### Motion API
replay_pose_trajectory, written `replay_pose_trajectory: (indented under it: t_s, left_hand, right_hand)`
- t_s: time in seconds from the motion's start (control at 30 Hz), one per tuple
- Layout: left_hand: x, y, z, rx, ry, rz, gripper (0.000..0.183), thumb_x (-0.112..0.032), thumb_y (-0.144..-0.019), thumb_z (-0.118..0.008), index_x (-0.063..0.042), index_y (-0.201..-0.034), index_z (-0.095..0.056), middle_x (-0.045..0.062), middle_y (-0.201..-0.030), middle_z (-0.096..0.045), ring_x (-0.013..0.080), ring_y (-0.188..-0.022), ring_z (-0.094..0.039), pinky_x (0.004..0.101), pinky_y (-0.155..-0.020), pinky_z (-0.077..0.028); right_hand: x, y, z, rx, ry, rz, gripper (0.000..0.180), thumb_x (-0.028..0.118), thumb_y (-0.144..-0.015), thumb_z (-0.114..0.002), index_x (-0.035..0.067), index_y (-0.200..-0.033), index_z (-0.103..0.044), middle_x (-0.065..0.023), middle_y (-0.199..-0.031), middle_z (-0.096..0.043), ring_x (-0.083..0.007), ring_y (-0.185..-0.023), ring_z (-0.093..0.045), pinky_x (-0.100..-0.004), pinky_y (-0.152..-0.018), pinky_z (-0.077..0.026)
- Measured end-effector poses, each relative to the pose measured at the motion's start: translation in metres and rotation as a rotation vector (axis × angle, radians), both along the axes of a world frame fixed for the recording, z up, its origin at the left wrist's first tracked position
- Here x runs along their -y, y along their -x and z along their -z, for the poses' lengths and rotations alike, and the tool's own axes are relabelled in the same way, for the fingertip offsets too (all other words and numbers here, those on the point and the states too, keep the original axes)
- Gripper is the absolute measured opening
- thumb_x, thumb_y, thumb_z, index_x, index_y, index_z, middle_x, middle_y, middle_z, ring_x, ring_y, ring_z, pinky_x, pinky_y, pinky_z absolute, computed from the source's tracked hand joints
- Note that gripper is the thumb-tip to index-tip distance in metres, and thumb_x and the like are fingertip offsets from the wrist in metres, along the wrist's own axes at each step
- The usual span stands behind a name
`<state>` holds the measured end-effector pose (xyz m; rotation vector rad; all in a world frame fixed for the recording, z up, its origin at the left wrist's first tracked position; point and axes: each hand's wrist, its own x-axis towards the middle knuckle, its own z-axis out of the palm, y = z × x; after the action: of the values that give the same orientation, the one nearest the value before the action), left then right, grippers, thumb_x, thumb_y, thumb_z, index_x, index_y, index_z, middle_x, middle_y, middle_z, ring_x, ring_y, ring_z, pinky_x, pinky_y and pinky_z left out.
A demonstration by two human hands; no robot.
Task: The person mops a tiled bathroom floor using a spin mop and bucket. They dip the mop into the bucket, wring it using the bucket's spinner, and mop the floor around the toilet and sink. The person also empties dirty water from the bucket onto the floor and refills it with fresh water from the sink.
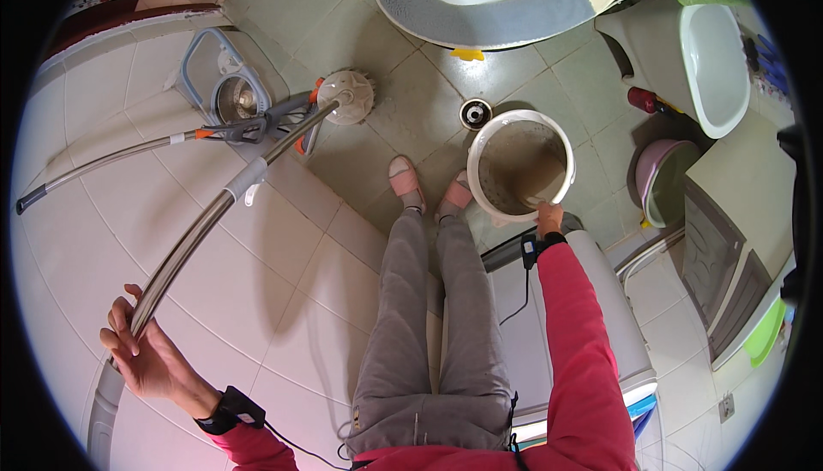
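Observation:
My left hand has its fingers around the metal pole of a mop, whose round white head is on the tiled floor. Farther right, my right hand grips the near rim of a white bucket. Murky brownish water fills part of the bucket, and a shadow falls across it. The bucket appears tilted; whether it touches the floor I cannot tell. Just beyond its far left side is a round floor drain.
A spin-mop bucket and a second mop with a metal handle stand along the left wall. The toilet seat has a grey cover. On the right are a white basin, a pink basin and a red bottle.

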<state>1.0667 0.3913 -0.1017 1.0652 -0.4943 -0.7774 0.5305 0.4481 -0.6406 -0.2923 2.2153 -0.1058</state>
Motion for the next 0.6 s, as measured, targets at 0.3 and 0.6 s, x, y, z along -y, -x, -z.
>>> replay_pose_trajectory:
  t_s: [0.3,0.6]
  left_hand:
    - [-0.001,-0.002,0.000,-0.023,0.007,-0.014,0.032,0.001,-0.076,-0.053,-0.012,-0.059,-0.030,0.002,-0.056,-0.024,0.0190,-0.081,-0.036,0.0513,-0.109,-0.005]
    - [0.001,-0.002,-0.001,-0.040,0.009,-0.017,0.034,0.002,-0.074,-0.055,-0.013,-0.059,-0.029,0.001,-0.054,-0.022,0.0178,-0.078,-0.036,0.0513,-0.110,-0.005]
  right_hand:
    - [0.000,-0.011,0.004,-0.009,0.077,0.046,0.036,0.012,-0.067,-0.055,-0.008,-0.097,-0.054,-0.0176,-0.078,-0.061,-0.0255,-0.057,-0.059,-0.0352,-0.049,-0.047]
    - [0.009,-0.019,0.001,-0.004,0.082,-0.030,0.033,0.017,-0.068,-0.054,-0.010,-0.087,-0.058,-0.0169,-0.065,-0.060,-0.0256,-0.051,-0.059,-0.0356,-0.049,-0.046]
